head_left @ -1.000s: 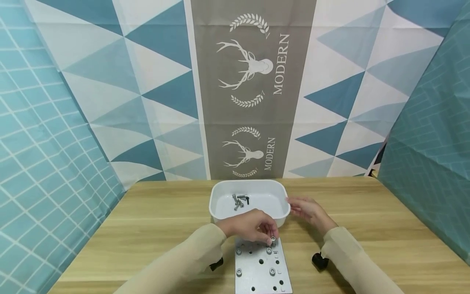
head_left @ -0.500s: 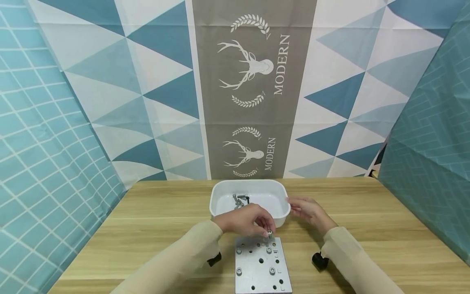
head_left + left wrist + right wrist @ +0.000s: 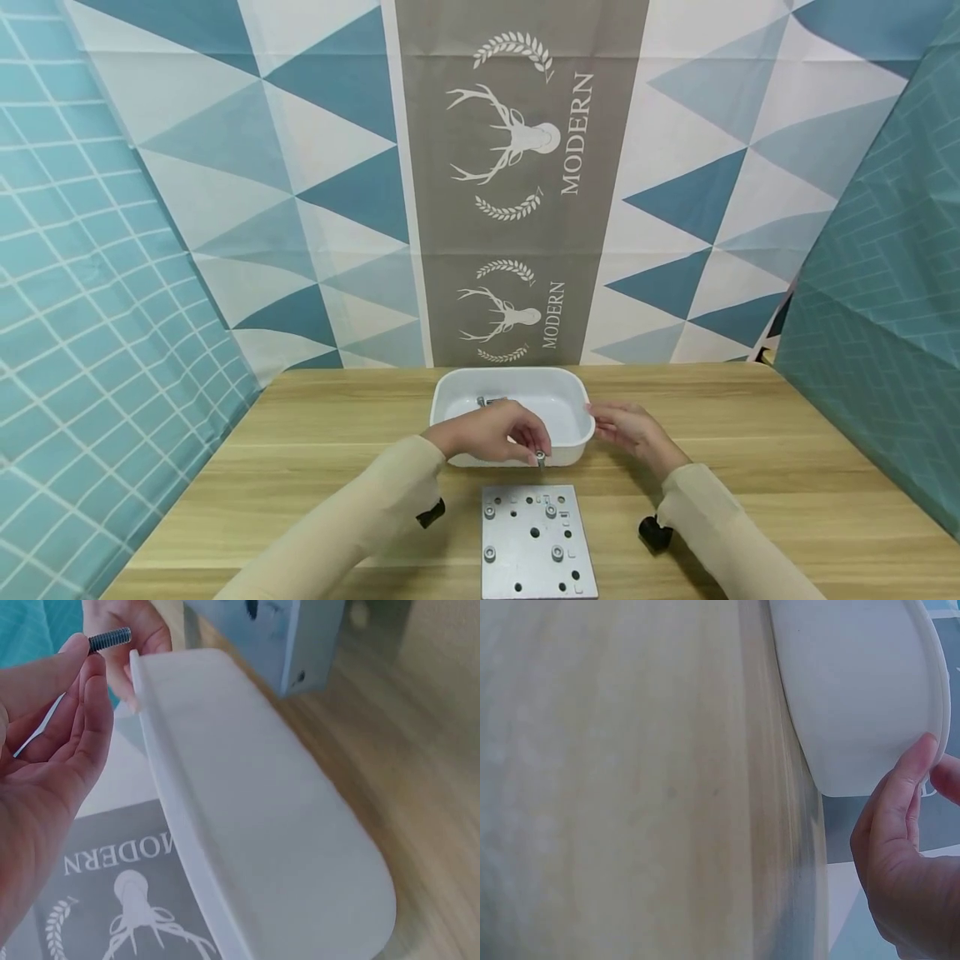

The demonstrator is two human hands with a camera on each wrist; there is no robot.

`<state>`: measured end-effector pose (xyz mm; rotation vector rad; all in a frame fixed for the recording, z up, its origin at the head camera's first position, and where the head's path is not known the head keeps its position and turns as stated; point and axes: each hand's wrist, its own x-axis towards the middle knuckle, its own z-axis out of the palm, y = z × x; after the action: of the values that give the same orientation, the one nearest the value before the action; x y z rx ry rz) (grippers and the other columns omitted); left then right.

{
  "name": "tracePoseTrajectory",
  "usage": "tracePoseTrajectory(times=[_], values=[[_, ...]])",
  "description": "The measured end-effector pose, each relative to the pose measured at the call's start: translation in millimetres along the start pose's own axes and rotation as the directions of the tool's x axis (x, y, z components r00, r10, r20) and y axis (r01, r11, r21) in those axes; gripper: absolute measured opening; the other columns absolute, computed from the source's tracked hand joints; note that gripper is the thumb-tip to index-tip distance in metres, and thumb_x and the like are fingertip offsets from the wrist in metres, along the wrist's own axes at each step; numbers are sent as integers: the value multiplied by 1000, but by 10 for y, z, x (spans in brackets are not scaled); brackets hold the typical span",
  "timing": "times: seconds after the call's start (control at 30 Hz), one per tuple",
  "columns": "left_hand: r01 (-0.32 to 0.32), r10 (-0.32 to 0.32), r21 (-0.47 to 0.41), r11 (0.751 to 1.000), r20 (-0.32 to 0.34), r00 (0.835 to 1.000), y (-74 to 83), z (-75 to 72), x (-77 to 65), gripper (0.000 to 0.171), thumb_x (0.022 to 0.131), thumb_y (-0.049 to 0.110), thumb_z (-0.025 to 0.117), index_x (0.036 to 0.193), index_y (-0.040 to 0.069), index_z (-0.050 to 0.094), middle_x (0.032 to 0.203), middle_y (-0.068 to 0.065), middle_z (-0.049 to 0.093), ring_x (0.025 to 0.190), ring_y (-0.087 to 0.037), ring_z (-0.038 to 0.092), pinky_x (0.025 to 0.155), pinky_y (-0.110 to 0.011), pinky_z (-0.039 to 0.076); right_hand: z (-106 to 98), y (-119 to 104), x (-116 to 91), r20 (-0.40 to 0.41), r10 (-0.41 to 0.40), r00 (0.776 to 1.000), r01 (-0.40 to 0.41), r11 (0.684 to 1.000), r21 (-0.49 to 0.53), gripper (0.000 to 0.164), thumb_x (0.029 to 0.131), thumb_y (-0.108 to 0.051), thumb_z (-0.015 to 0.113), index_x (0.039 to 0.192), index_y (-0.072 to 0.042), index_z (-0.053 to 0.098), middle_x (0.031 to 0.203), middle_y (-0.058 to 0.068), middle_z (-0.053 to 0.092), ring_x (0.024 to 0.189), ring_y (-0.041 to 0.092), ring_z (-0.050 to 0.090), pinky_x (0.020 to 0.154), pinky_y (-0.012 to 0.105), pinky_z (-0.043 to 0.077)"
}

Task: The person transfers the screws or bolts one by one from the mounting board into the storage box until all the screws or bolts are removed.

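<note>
My left hand (image 3: 495,432) pinches a small socket-head screw (image 3: 540,458) between thumb and fingertips, in front of the tub. In the left wrist view the threaded shank of the screw (image 3: 111,639) sticks out past the fingertips. My right hand (image 3: 633,433) grips the rim of the white plastic tub (image 3: 573,454) at its right side. Digits of the right hand (image 3: 900,840) lie on both sides of the rim near a corner. Nearer me lies a silver metal plate (image 3: 536,567) with holes; several socket-head screws stand in it.
Loose screws (image 3: 483,402) lie inside the tub, partly hidden behind the left hand. Black wrist-camera parts (image 3: 655,533) show under the sleeves. The wooden table (image 3: 322,467) ends at a patterned cloth backdrop (image 3: 495,167).
My left hand has lifted a screw off the far right part of the plate and moved away from me and slightly left, to the tub's front wall. The right hand has stayed put.
</note>
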<state>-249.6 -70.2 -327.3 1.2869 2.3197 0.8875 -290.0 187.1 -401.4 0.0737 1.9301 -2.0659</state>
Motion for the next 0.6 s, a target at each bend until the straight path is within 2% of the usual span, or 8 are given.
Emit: tracePoseTrajectory(times=[0.23, 0.6], values=[[30, -30, 0, 1000, -17, 999, -23, -138, -20, 12, 84, 1, 68, 96, 1, 69, 93, -12, 72, 77, 2, 59, 78, -14, 53, 7, -3, -22, -29, 4, 1000, -4, 1000, -9, 52, 92, -10, 60, 132, 18, 42, 79, -4, 67, 74, 5, 64, 69, 15, 55], [58, -58, 23, 998, 20, 998, -10, -359, -4, 12, 85, 2, 68, 97, 1, 70, 91, -10, 72, 77, 0, 61, 74, -15, 53, 26, 0, -44, -25, -2, 1000, 2, 1000, -30, 52, 92, -10, 60, 131, 19, 42, 79, -4, 67, 74, 5, 64, 69, 15, 56]])
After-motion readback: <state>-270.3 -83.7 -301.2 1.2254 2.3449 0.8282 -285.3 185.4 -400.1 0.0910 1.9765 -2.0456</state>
